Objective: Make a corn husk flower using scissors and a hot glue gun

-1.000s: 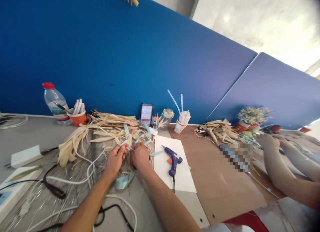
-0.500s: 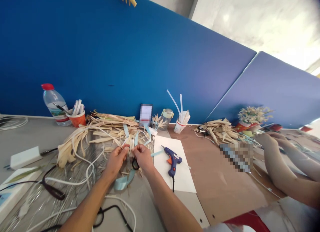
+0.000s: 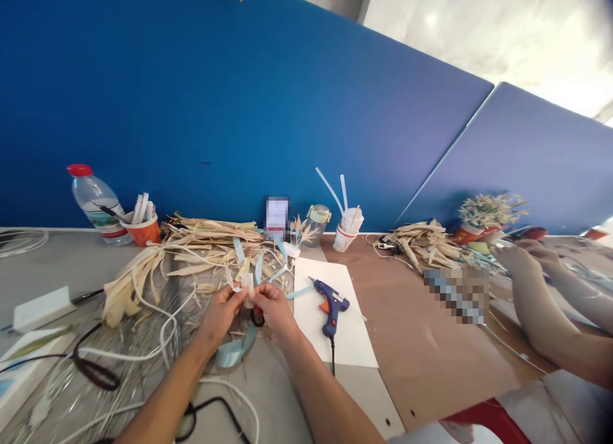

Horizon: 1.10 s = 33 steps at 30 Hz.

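My left hand (image 3: 224, 308) and my right hand (image 3: 272, 308) pinch a small pale, translucent strip of husk (image 3: 248, 282) between them; its lower part is hidden by the fingers. Beneath my right hand shows a black ring (image 3: 257, 317), which looks like a scissors handle. A loop of light blue ribbon (image 3: 230, 354) lies just below the hands, and more dried corn husks (image 3: 205, 260) are spread beyond them. To the right, a blue glue gun (image 3: 330, 305) with an orange trigger rests on a white sheet (image 3: 354, 342).
White cables (image 3: 165, 332) and thin wires cover the left side. At the back stand a bottle (image 3: 103, 207), a cup with pens (image 3: 144, 230), a phone (image 3: 276, 215), a jar (image 3: 318, 222) and a cup with glue sticks (image 3: 345, 233). At right are another person's arms (image 3: 541, 316).
The husk strip between my fingers now stands up more visibly above them, and the hands have drawn slightly closer together. The view has shifted a little.
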Each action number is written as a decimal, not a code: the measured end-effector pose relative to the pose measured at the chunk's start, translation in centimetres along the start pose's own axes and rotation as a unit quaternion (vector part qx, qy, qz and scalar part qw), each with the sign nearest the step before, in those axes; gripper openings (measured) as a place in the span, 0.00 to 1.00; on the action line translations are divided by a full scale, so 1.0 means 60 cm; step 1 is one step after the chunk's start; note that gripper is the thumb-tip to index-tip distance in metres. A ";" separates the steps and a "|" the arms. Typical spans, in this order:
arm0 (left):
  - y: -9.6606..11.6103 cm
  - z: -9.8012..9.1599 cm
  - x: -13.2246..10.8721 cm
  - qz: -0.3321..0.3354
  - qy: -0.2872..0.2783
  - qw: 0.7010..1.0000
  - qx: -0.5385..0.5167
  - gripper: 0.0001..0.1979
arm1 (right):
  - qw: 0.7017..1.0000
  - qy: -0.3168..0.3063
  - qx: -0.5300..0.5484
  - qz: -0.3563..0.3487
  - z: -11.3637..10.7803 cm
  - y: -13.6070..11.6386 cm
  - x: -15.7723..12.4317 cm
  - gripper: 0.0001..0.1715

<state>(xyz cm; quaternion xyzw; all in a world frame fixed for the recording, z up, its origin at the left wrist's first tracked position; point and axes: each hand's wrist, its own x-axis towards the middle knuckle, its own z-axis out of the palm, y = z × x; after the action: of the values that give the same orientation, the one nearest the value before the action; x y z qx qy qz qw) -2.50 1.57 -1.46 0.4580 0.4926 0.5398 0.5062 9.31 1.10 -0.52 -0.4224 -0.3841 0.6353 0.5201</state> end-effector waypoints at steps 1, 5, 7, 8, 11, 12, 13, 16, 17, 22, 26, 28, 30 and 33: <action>0.000 0.000 0.000 -0.004 -0.006 1.000 0.007 0.16 | 1.000 -0.005 0.003 -0.002 -0.001 -0.001 0.000 0.12; 0.005 0.003 -0.002 -0.018 -0.032 0.999 0.018 0.16 | 1.000 -0.002 0.004 -0.006 -0.007 -0.006 0.003 0.12; 0.009 0.004 -0.004 -0.019 -0.028 0.999 0.011 0.17 | 1.000 0.003 0.010 0.003 -0.011 -0.011 0.003 0.11; 0.011 0.005 -0.005 -0.018 -0.023 1.000 0.004 0.18 | 1.000 0.004 0.014 0.007 -0.013 -0.013 0.002 0.11; 0.015 0.006 -0.005 -0.021 -0.015 1.000 -0.012 0.19 | 1.000 0.011 0.013 0.001 -0.017 -0.020 0.000 0.11; 0.015 0.006 -0.005 -0.023 -0.017 1.000 -0.014 0.19 | 1.000 0.010 0.005 -0.006 -0.017 -0.022 -0.001 0.11; 0.015 0.007 -0.006 -0.026 -0.023 0.999 -0.015 0.19 | 1.000 0.006 -0.004 -0.013 -0.017 -0.023 -0.002 0.10; 0.016 0.010 -0.009 -0.034 -0.047 0.998 -0.025 0.18 | 0.999 -0.003 -0.036 -0.031 -0.014 -0.021 -0.002 0.08; 0.017 0.011 -0.010 -0.036 -0.054 0.998 -0.027 0.18 | 0.998 0.004 -0.047 -0.036 -0.013 -0.020 -0.002 0.08; 0.024 0.017 -0.015 -0.042 -0.070 0.997 -0.005 0.19 | 0.993 0.032 -0.105 -0.044 -0.016 -0.017 0.002 0.07; 0.023 0.016 -0.013 -0.046 -0.056 0.997 0.017 0.19 | 0.990 0.036 -0.129 -0.047 -0.018 -0.019 0.002 0.07; 0.018 0.013 -0.011 -0.044 -0.053 0.997 0.029 0.19 | 0.989 0.031 -0.136 -0.043 -0.019 -0.020 0.001 0.07; 0.012 0.010 -0.009 -0.037 -0.051 0.997 0.038 0.18 | 0.988 0.025 -0.146 -0.045 -0.020 -0.021 0.000 0.07; 0.006 0.007 -0.008 -0.020 -0.050 0.997 0.051 0.16 | 0.987 0.017 -0.148 -0.064 -0.023 -0.018 0.001 0.07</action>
<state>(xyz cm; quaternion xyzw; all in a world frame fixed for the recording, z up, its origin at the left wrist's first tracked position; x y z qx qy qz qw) -2.08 1.12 -1.05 0.4995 0.5025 0.4800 0.5172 10.97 1.39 -0.03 -0.4800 -0.4913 0.5298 0.4975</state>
